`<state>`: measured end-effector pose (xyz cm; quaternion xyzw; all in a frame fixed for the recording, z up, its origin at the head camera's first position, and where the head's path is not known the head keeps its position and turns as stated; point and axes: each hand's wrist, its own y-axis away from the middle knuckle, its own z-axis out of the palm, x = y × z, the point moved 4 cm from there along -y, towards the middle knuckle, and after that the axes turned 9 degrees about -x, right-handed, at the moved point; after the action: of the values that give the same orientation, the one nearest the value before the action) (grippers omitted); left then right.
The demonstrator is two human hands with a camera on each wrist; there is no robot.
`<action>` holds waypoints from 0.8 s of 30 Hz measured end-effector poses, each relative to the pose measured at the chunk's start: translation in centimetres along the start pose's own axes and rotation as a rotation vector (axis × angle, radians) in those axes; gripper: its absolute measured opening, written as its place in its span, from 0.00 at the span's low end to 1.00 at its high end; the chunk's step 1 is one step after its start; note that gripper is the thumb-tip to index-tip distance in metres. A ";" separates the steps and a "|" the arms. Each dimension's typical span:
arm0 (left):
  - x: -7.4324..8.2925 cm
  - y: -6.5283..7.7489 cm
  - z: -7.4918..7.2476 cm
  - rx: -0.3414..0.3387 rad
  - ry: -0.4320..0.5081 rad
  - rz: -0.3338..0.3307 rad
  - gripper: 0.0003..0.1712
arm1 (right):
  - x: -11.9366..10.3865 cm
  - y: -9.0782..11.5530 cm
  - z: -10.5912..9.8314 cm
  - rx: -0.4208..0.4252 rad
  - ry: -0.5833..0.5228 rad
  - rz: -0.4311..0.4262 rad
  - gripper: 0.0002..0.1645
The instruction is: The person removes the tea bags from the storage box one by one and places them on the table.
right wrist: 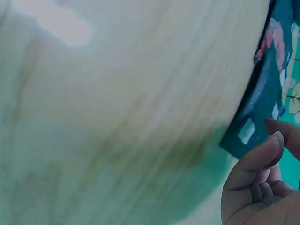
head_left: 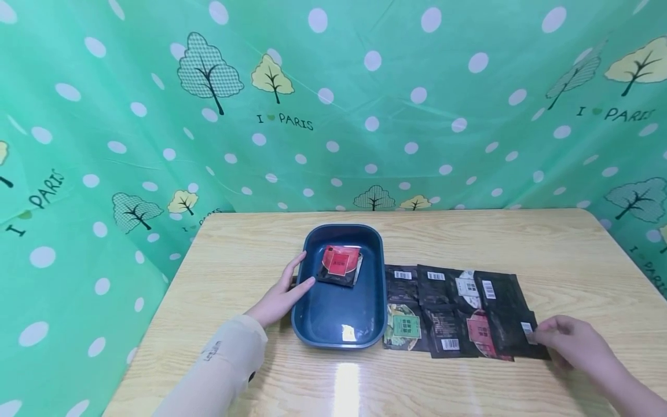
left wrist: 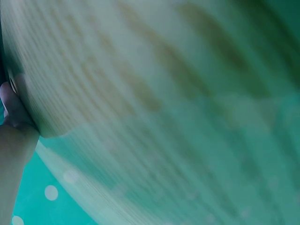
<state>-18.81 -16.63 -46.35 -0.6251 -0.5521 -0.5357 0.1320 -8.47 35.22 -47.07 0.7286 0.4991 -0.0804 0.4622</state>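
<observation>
In the head view a dark blue rectangular tub (head_left: 339, 315) stands on the wooden table. My left hand (head_left: 278, 298) holds its left wall, the thumb over the rim and a finger along the outside. Inside the tub lie a red-and-black packet (head_left: 339, 265) and another packet mostly beneath it. To the tub's right, flat black packets (head_left: 443, 278) overlap in two rows, some showing barcodes, others coloured fronts. My right hand (head_left: 570, 343) pinches the right edge of the nearest black packet (head_left: 513, 333). The right wrist view shows thumb and forefinger at that packet's edge (right wrist: 248, 124).
The light wooden table (head_left: 245, 243) reaches back to a green dotted curtain (head_left: 365, 150) printed with trees. Light glares off the table's front. In the left wrist view, a large blurred surface covers most of the picture.
</observation>
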 end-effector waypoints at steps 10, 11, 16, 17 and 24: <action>0.1 0.1 0.0 0.001 0.000 -0.002 0.38 | -3.3 0.6 -0.6 0.040 0.020 -0.061 0.26; 0.2 0.1 0.0 0.001 -0.001 -0.002 0.38 | -3.7 0.7 -0.6 0.049 0.031 -0.071 0.28; 0.2 0.1 0.0 0.005 -0.007 -0.006 0.38 | -5.3 0.8 -0.6 0.081 0.062 -0.121 0.31; 0.2 0.1 0.0 0.005 -0.008 -0.007 0.38 | -5.6 0.8 -0.6 0.081 0.062 -0.136 0.31; 0.3 0.2 0.0 0.006 -0.009 -0.009 0.39 | -7.9 1.0 -0.2 0.096 0.079 -0.225 0.30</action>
<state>-18.67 -16.55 -46.05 -0.6247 -0.5570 -0.5318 0.1291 -11.59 30.16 -41.82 0.6920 0.5908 -0.1268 0.3950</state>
